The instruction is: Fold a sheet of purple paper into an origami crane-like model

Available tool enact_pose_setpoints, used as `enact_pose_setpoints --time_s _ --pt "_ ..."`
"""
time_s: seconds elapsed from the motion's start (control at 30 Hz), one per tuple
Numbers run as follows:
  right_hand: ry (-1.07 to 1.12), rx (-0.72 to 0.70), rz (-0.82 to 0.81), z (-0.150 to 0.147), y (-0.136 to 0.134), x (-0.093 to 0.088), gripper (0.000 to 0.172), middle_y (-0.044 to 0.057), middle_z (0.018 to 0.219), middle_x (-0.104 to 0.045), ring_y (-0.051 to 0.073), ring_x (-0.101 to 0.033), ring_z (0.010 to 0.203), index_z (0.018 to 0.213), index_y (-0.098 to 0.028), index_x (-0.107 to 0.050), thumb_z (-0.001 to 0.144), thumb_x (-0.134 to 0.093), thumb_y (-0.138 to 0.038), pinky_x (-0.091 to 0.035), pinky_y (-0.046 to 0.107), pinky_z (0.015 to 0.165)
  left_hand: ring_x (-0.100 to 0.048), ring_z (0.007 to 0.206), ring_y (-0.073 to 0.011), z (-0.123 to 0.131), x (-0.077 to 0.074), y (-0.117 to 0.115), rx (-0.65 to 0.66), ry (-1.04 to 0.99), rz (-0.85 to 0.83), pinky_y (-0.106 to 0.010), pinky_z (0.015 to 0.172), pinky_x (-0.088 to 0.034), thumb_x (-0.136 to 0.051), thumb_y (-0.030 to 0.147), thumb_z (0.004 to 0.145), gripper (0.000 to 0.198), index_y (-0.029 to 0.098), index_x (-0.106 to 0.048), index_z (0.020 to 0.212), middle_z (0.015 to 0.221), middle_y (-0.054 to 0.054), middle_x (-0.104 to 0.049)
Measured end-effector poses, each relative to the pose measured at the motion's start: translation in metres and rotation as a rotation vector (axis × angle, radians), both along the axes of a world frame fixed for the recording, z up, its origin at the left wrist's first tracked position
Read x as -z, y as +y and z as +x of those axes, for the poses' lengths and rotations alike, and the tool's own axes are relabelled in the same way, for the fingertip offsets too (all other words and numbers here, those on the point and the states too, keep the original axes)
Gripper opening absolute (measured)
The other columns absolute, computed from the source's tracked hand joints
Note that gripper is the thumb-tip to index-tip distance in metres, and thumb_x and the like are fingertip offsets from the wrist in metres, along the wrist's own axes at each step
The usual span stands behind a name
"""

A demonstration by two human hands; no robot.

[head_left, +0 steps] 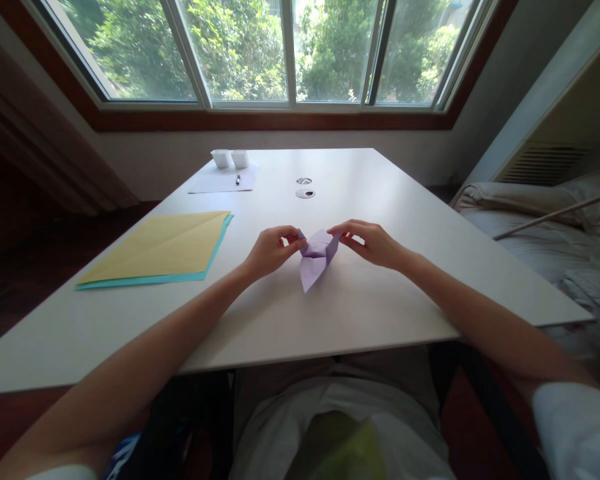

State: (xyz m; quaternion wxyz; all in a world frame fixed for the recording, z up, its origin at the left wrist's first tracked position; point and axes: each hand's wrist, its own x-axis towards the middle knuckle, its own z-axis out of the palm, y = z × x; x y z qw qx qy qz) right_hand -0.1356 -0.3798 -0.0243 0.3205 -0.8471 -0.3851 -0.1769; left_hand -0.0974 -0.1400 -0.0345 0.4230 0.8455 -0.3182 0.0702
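Observation:
A purple folded paper is between my hands over the front middle of the white table. Its sides stand up, and one pointed flap reaches toward me. My left hand pinches the raised left side between thumb and fingers. On the opposite side, my right hand grips the upper right edge in a pinch, the other fingers curled loosely. Whether the paper's underside rests on the table I cannot tell.
Yellow and teal sheets lie stacked at the table's left. Farther back, two small white paper boxes and a pen sit on a white sheet. Round metal grommets are set in the white table. A covered seat stands right.

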Motion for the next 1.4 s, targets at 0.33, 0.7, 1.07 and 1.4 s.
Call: enact_pose_setpoints --time_s 0.33,0.7,1.07,1.4 --pt "-0.014 0.042 0.006 -0.004 0.008 -0.002 0.026 0.005 0.098 -0.066 0.014 -0.061 0.088 0.104 -0.021 -0.060 0.088 -0.040 -0.017 -0.049 0.028 0.079 -0.054 0.074 -0.0159 -0.008 -0.007 -0.003 -0.021 -0.129 0.052 -0.025 0.060 -0.039 -0.055 0.018 0.068 0.007 0.017 -0.062 0.070 0.071 -0.002 -0.062" --pt "-0.188 0.105 0.032 -0.009 0.020 0.003 0.017 0.003 0.083 -0.068 0.013 -0.061 0.075 0.089 -0.021 -0.066 0.082 -0.050 -0.018 -0.049 0.025 0.071 -0.057 0.089 -0.0206 -0.020 -0.011 -0.016 0.022 -0.037 -0.037 -0.031 0.082 -0.042 -0.066 0.032 0.071 0.014 0.021 -0.072 0.078 0.085 -0.005 -0.067" --pt "-0.329 0.064 -0.018 -0.007 0.019 0.003 0.014 0.004 0.086 -0.066 0.015 -0.059 0.080 0.092 -0.024 -0.063 0.085 -0.052 -0.024 -0.049 0.030 0.074 -0.058 0.088 -0.0205 -0.019 -0.003 -0.017 0.042 -0.010 -0.088 -0.031 0.083 -0.043 -0.068 0.034 0.069 0.013 0.021 -0.071 0.071 0.078 -0.004 -0.069" --pt "-0.366 0.079 -0.103 -0.003 0.015 0.007 0.014 0.003 0.080 -0.068 0.016 -0.058 0.077 0.081 -0.023 -0.065 0.086 -0.051 -0.026 -0.048 0.028 0.066 -0.060 0.079 -0.0188 -0.014 0.005 -0.017 0.062 0.053 -0.157 -0.028 0.073 -0.046 -0.067 0.035 0.070 0.018 0.018 -0.070 0.071 0.075 -0.004 -0.068"
